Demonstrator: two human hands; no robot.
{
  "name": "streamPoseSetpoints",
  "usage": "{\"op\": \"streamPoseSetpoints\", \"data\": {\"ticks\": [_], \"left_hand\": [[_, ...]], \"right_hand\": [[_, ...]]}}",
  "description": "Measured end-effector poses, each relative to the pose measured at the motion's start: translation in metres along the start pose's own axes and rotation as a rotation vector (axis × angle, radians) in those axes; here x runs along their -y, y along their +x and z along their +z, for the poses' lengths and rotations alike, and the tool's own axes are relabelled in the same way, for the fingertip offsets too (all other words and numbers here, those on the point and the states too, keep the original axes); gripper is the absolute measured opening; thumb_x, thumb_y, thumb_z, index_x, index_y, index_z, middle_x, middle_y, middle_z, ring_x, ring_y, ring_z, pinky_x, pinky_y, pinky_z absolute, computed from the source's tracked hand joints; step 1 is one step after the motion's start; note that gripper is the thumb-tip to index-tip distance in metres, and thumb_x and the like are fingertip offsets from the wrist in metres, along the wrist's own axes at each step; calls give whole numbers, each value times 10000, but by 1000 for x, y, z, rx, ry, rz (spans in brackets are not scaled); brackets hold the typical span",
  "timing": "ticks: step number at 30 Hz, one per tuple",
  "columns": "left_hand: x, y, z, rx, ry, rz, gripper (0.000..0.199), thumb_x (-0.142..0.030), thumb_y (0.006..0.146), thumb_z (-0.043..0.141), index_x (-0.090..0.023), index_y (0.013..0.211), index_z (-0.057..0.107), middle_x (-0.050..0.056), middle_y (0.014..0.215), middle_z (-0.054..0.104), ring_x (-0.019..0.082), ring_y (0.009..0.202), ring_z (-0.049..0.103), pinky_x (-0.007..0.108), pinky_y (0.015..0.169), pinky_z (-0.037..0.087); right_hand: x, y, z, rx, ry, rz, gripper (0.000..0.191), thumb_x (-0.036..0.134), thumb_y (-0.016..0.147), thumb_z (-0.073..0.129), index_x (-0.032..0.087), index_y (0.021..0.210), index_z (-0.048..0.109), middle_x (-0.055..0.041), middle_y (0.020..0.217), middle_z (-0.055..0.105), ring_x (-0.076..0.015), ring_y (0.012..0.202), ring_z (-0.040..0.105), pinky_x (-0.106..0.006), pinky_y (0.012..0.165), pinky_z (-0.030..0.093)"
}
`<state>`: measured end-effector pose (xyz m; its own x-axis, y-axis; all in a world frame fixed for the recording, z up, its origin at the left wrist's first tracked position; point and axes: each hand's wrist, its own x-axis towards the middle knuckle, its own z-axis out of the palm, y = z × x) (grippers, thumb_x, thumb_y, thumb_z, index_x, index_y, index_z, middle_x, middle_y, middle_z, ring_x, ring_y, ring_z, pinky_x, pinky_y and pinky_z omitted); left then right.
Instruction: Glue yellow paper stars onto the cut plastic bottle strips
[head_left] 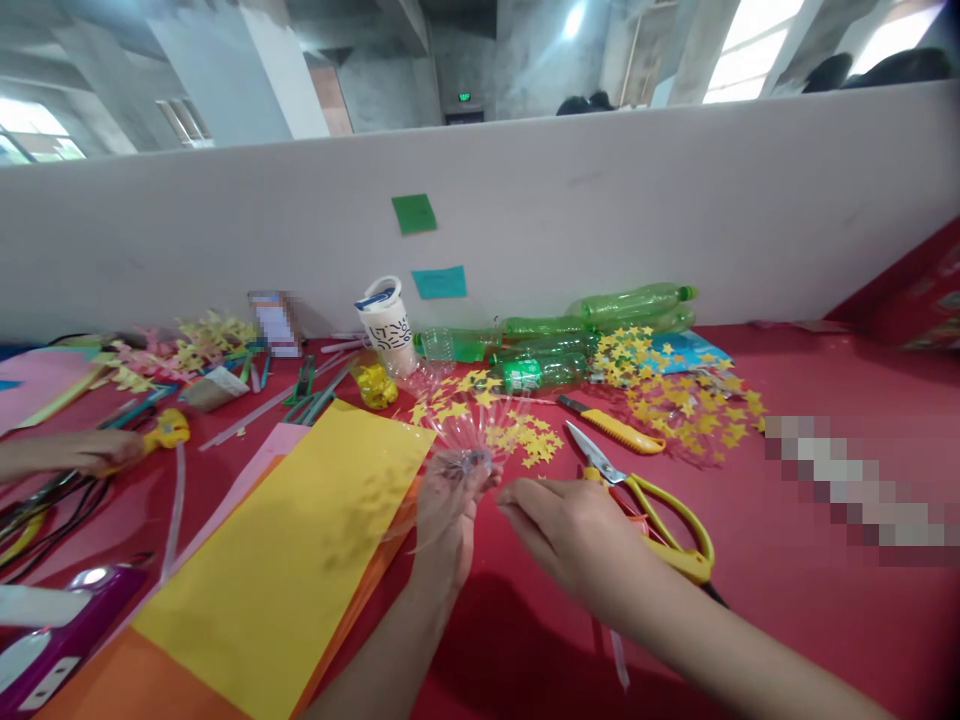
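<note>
My left hand [450, 505] is closed around the base of a clear plastic bottle piece [472, 425] cut into thin strips that fan out. Yellow paper stars sit at the ends of several strips. Close by on the right, my right hand [574, 525] has its fingers pinched together; whatever is between them is too small to make out. Yellow-handled scissors [652, 500] lie partly open beyond my right wrist. Beneath that forearm, a yellow tool [682, 562] with a red part is mostly hidden. Loose yellow stars [536, 440] lie behind the bottle piece.
Coloured paper sheets [300, 560] cover the table left of me. Behind are a yellow utility knife [622, 430], green bottles [555, 360], a white cup [386, 325] and another star-tipped piece [690, 400]. Another person's hand [90, 452] holds a yellow tool [166, 430] at left, near a purple power strip [82, 630].
</note>
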<state>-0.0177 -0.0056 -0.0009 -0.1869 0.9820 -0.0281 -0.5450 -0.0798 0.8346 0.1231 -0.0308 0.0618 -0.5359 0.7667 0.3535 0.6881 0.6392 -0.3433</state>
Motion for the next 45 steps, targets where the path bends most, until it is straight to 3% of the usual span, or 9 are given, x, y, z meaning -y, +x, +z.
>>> {"op": "streamPoseSetpoints", "data": {"ticks": [8,13,19,24,27,31,35,39,45], "left_hand": [[-4,-1,5,-44,-10,2,287,-179,590,778,-181,760,547,-48,688,636,101,651,602,233,686,451],[-6,1,5,-78,-30,31,331,-186,566,797,-191,723,506,-64,654,615,94,630,586,227,673,457],[-6,0,1,-37,-24,50,256,-166,637,766,-173,756,539,-42,681,625,94,653,611,231,696,470],[-3,2,-2,-44,13,36,278,-170,660,754,-181,828,532,-19,801,667,113,711,652,235,695,477],[-1,2,-2,-53,37,36,295,-169,663,755,-184,846,524,-23,800,663,116,713,656,244,705,480],[0,2,-2,-7,52,91,301,-167,687,741,-188,879,510,-13,841,667,122,777,654,271,781,477],[-1,2,-2,-11,77,90,279,-173,704,729,-186,881,513,-8,840,663,119,798,647,257,791,467],[0,1,-2,0,72,84,259,-177,711,724,-192,862,514,-16,801,666,103,735,637,251,775,473],[3,1,-2,-21,33,92,332,-198,667,756,-199,894,513,-9,820,679,128,757,664,285,803,484]], "right_hand": [[1,-2,-6,-139,79,0,267,211,948,377,168,1068,612,-50,775,700,-147,646,649,-238,576,431],[3,-2,-8,-129,77,2,262,201,931,400,177,1098,601,-39,789,707,-144,641,649,-240,559,411],[8,-8,-27,-165,60,-1,317,153,870,439,200,1170,531,30,608,606,-107,472,511,-229,470,321],[3,-10,-56,-299,132,112,154,139,837,479,218,947,554,50,585,583,-79,458,502,-186,470,352],[-3,-7,-59,-187,88,154,115,133,814,488,217,836,564,46,561,566,-91,465,507,-198,461,329],[-1,-5,-49,-53,98,131,153,138,844,454,219,907,566,45,546,556,-102,470,516,-204,466,313],[3,-5,-41,-29,56,100,184,150,864,447,213,999,554,37,591,594,-94,433,495,-212,449,288],[1,-4,-34,-33,-23,81,190,172,870,454,202,1021,566,4,651,640,-132,509,573,-232,467,300],[-2,-3,-32,-8,-35,75,155,175,891,426,194,917,577,-8,678,649,-136,550,589,-238,493,319]]}}
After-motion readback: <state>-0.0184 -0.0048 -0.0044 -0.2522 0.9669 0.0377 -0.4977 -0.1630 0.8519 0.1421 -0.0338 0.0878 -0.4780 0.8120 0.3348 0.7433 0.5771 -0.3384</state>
